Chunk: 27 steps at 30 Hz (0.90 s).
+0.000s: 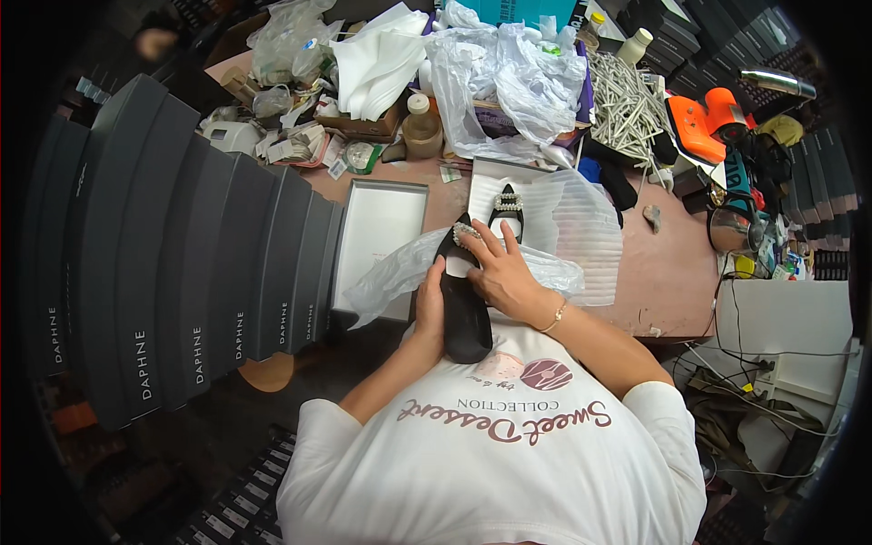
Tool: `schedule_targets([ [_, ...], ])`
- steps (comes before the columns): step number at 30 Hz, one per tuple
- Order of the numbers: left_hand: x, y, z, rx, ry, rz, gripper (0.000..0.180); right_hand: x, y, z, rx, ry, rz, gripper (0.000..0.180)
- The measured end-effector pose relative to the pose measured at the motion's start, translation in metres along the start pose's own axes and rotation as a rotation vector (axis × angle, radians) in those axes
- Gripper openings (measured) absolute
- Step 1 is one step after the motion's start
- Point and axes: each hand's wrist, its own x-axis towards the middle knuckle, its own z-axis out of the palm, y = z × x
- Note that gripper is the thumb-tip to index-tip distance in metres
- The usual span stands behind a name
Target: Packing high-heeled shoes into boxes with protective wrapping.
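A black pointed-toe shoe (467, 318) with a beaded, sparkling ornament on its upper stands in front of my chest, toe pointing away. My left hand (430, 304) is closed along its left side. From the right, my right hand (509, 272) bends over the shoe's opening, its fingers on the upper by the ornament and the thumb side against the shoe. Just beyond, the matching shoe (507, 195) lies in a shoe box lined with white tissue paper (572, 227). Crumpled translucent wrapping (391, 277) spreads beneath my hands.
An open white-lined box part (386, 218) lies left of the shoes. Upright dark grey shoe boxes (200, 272) line the left. Along the back are a bottle (422, 127), plastic bags (509, 82) and a heap of white sticks (627, 109). An orange tool (695, 127) sits at right.
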Motion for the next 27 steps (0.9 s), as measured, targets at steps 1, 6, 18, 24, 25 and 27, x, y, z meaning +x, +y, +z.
schedule_targets([
  [1, -0.001, 0.001, -0.001, -0.009, -0.001, 0.007, 0.045, -0.003, -0.001, -0.011, 0.084, 0.004, -0.046, 0.014],
  [6, 0.009, -0.002, -0.009, -0.050, -0.025, -0.089, 0.046, -0.051, 0.026, -0.006, 1.838, 0.383, 0.794, 0.005],
  [18, 0.004, 0.005, 0.007, -0.017, -0.064, -0.050, 0.044, -0.051, 0.025, 0.039, 1.701, 0.443, 0.870, 0.010],
  [24, 0.000, 0.006, 0.011, 0.015, -0.034, -0.038, 0.045, -0.053, 0.024, 0.046, 1.369, 0.484, 0.824, 0.017],
  [25, 0.002, 0.005, 0.008, 0.024, -0.045, -0.052, 0.045, -0.055, 0.023, 0.047, 1.316, 0.503, 0.817, 0.017],
  [27, 0.004, 0.004, -0.001, 0.030, -0.049, -0.068, 0.045, -0.048, 0.010, 0.014, 0.975, 0.468, 0.577, 0.013],
])
